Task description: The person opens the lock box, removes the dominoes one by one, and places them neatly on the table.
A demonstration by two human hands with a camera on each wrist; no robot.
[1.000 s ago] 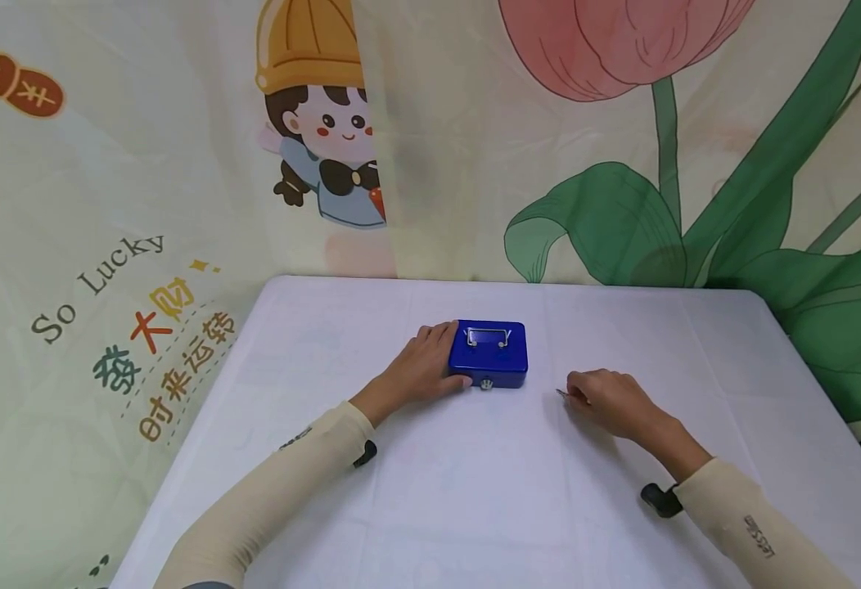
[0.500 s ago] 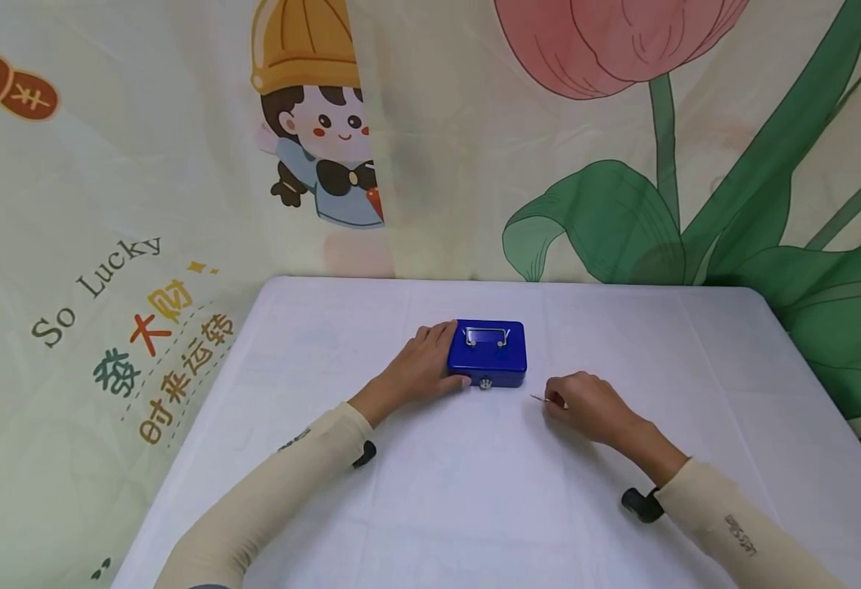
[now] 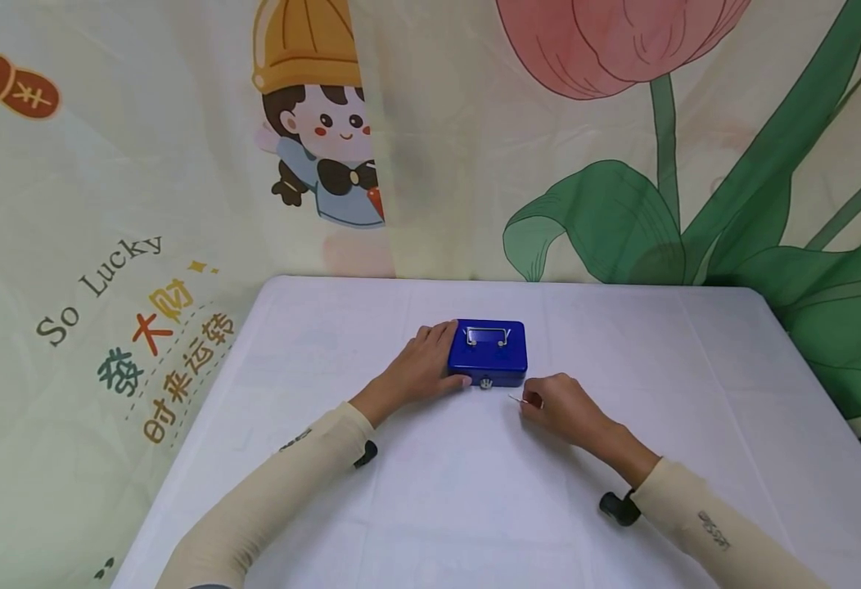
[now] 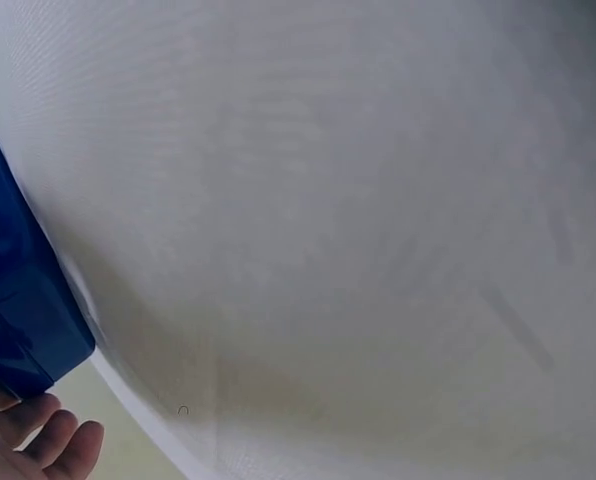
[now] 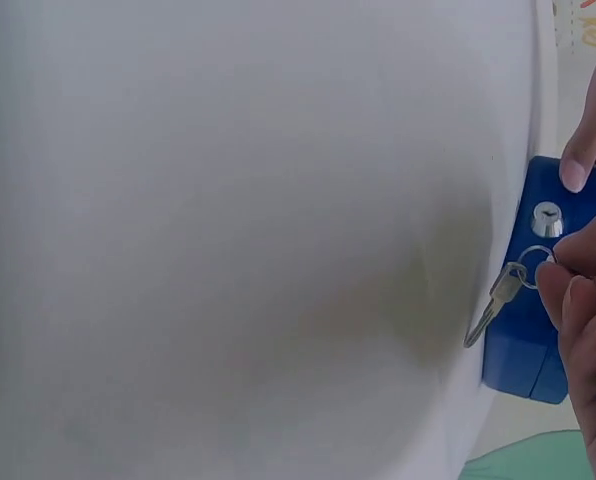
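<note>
A blue metal cash box point(image 3: 487, 352) with a wire handle on its closed lid sits on the table. My left hand point(image 3: 425, 361) grips its left side, thumb on the front face, and the left wrist view shows the other fingers point(image 4: 53, 440) by a corner of the box. In front of the box's right corner, my right hand point(image 3: 557, 406) pinches something thin and metallic. Seen from the right wrist, it is a small key ring point(image 5: 535, 268) with keys point(image 5: 498, 292) hanging off it. A round silver lock point(image 5: 547, 219) is on the box's front, close to those keys.
A white cloth point(image 3: 430, 507) covers the table, whose back edge meets a printed fabric backdrop point(image 3: 445, 164). Dark wrist cameras point(image 3: 619, 508) are fixed below both sleeves.
My right hand has moved left with the keys, from well right of the box to just before its front right corner. The left hand and the box have stayed put.
</note>
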